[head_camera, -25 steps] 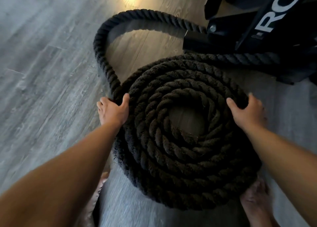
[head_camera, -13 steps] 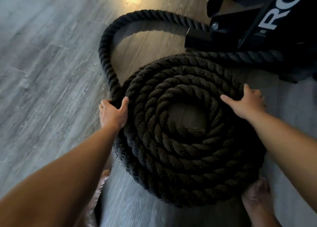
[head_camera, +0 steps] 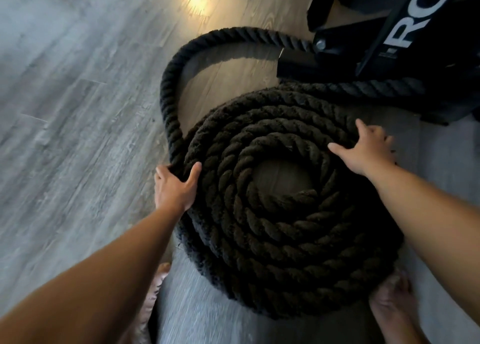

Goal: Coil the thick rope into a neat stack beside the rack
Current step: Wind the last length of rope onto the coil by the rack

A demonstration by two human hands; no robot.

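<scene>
The grey plank floor carries the thick rope, coiled flat just beside the black rack — one loose loop arcs off to the rack's foot. The left hand grasps the outermost turn, thumb hooked over it; the right hand lies on the coil's far side, fingers spread and relaxed.

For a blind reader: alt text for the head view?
A thick black rope lies coiled on a grey wood floor beside a black rack. The left hand grips the coil's outer turn; the right hand rests on top.
</scene>
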